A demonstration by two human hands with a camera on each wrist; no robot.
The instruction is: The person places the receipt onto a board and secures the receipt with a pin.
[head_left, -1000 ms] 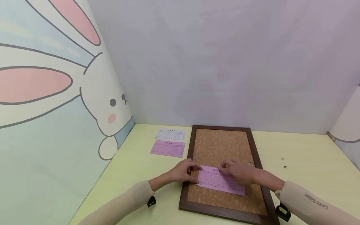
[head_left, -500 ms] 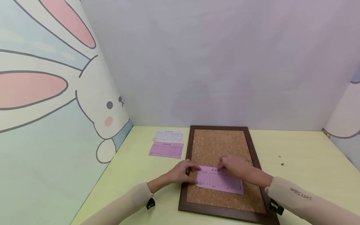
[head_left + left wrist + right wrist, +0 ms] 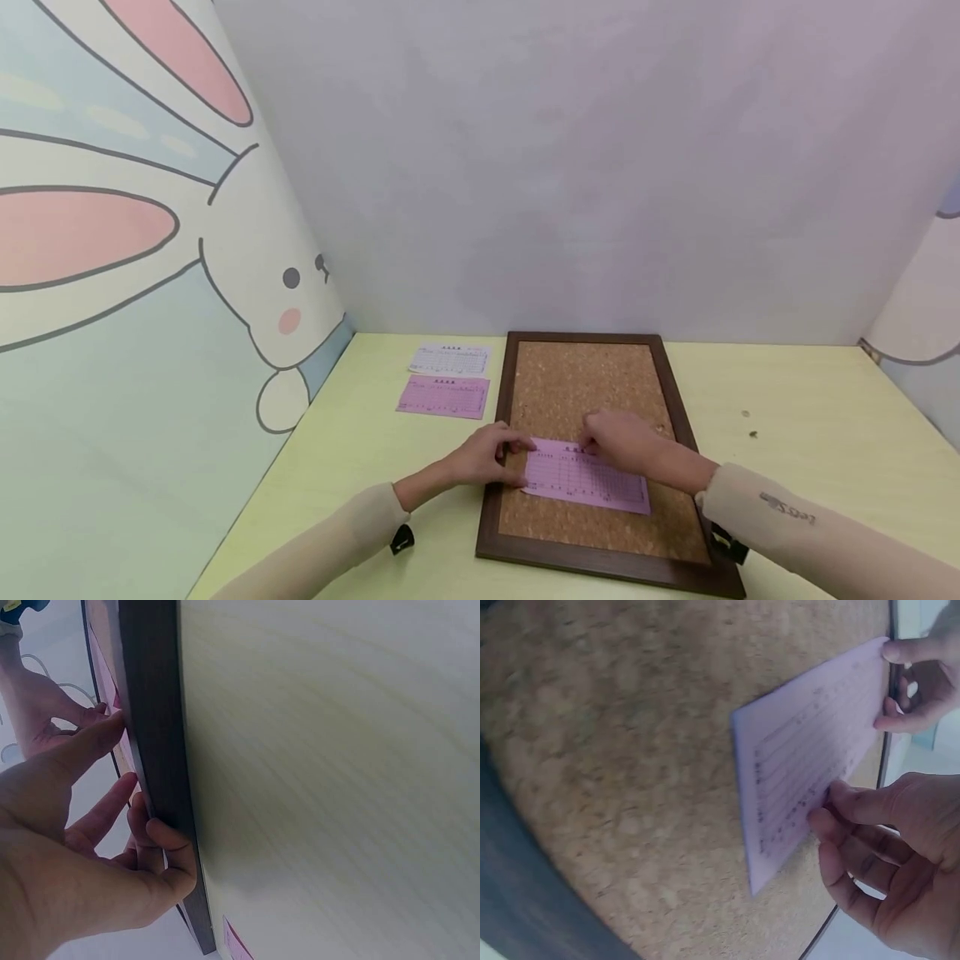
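Note:
A pink printed form [image 3: 547, 479] lies across the lower half of a cork board [image 3: 585, 379] with a dark brown frame. My left hand [image 3: 480, 457] reaches over the frame's left side, thumb and forefinger spread and pressing the form's two left corners. In the left wrist view its other fingers bend against the frame edge [image 3: 154, 705]. My right hand [image 3: 626, 440] is at the middle of the form's upper edge. There, in the right wrist view, its thumb and forefinger [image 3: 826, 825] pinch a small dark pin-like thing, mostly hidden by the fingertips.
Left of the board, a white form [image 3: 448, 360] and a second pink form [image 3: 442, 397] lie on the pale yellow table [image 3: 360, 442]. Two small objects, one dark [image 3: 753, 434], rest to the right. A grey wall [image 3: 585, 208] rises behind the board.
The head view has shifted slightly. My right forearm has swung a little to the left, while both hands stay at the same places on the form.

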